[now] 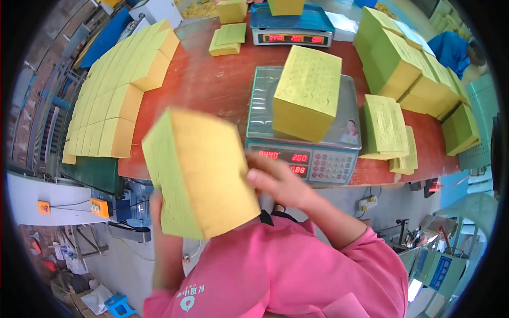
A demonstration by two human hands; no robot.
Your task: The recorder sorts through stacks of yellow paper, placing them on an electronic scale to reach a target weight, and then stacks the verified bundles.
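Between my two hands, tilted above the table's near edge, is a thick stack of yellow paper [212, 169]. My left hand [157, 204] presses its left side, with the fingers mostly hidden behind it. My right hand [273, 180] grips the opposite side, thumb and fingers at its edge, in front of the near scale's display. Another stack of yellow paper [307, 87] sits on the plate of the near digital scale [260, 124], whose red digits are lit. A second digital scale [291, 37] with a blue tray stands behind it, bearing a yellow stack [286, 6].
Rows of yellow paper stacks [114, 100] fill the left side of the red table [207, 69]. More stacks [403, 63] are piled along the right, with smaller ones [384, 124] beside the near scale. A low pile [228, 40] lies at the back. At the far right is a person in blue [450, 47].
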